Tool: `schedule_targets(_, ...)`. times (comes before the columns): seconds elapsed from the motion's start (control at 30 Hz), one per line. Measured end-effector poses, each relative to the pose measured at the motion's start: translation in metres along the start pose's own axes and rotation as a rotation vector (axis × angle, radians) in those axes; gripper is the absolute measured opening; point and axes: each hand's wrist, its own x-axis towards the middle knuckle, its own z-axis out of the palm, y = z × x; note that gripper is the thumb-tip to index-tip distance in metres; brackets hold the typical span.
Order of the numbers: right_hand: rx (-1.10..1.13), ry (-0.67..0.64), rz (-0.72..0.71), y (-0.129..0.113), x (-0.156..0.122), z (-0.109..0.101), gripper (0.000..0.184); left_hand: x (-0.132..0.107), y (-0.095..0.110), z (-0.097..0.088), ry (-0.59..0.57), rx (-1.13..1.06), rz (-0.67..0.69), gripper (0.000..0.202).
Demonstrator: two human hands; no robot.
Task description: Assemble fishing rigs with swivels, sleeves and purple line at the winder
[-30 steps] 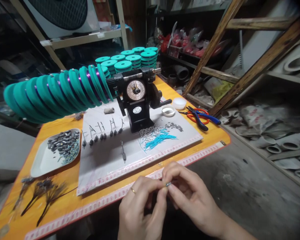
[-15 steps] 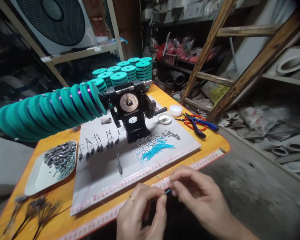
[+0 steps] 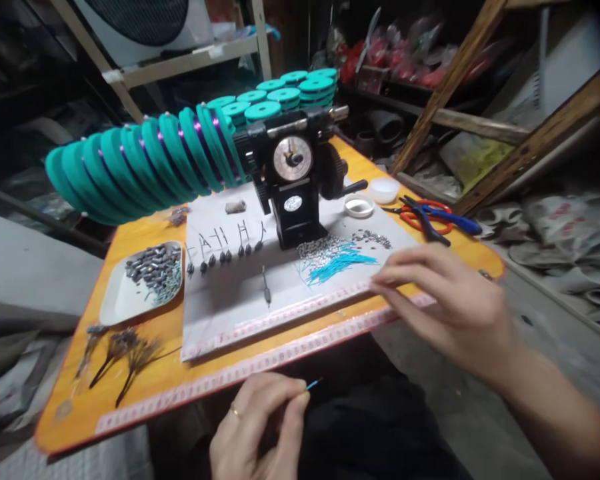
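My left hand is low in the view, below the table's front edge, with thumb and forefinger pinched on a thin teal tube whose tip sticks out. My right hand hovers over the table's front right, fingers loosely spread and pointing left toward the pile of teal tubes and small silver beads. It holds nothing I can see. A black hand-crank winding machine with a round dial stands behind the pile, carrying a row of teal spools on its shaft.
The orange table has a white sheet on it. A white tray of dark weights sits at left, with finished weights in a row. Red and blue pliers, two white caps, and stacked teal spools lie behind.
My hands have come apart. The right hand left the tube and moved up and right over the table. The left hand stays low, still pinching the teal tube.
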Motion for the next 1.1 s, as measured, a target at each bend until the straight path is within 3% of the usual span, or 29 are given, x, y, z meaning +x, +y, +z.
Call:
schedule_targets(0.1,0.257,-0.181,-0.080,-0.037,-0.017,0.005,0.023,0.000,-0.006,-0.003,-0.116,0.025,0.064,0.016)
schedule_targets(0.17,0.343,-0.226,-0.099,-0.051,-0.025,0.013,0.026,0.001,-0.008,-0.004,-0.163,0.029,0.095,0.016)
schedule_targets(0.5,0.475,-0.229,-0.065,-0.062,-0.030,0.033,0.014,-0.002,-0.008,0.002,-0.166,-0.032,0.093,0.019)
schedule_targets(0.6,0.411,-0.191,-0.040,-0.059,-0.034,0.034,0.014,-0.002,-0.011,0.002,-0.149,-0.002,0.132,0.021)
schedule_targets(0.77,0.149,-0.122,-0.041,-0.038,-0.037,0.034,0.010,0.015,-0.018,-0.001,-0.196,0.156,0.320,0.022)
schedule_targets(0.97,-0.103,-0.046,-0.042,0.001,-0.042,0.017,0.012,0.040,-0.019,0.016,-0.372,0.282,0.473,0.014)
schedule_targets(1.1,-0.218,-0.008,-0.039,0.009,-0.046,0.001,0.011,0.045,-0.016,0.027,-0.483,0.357,0.485,0.010)
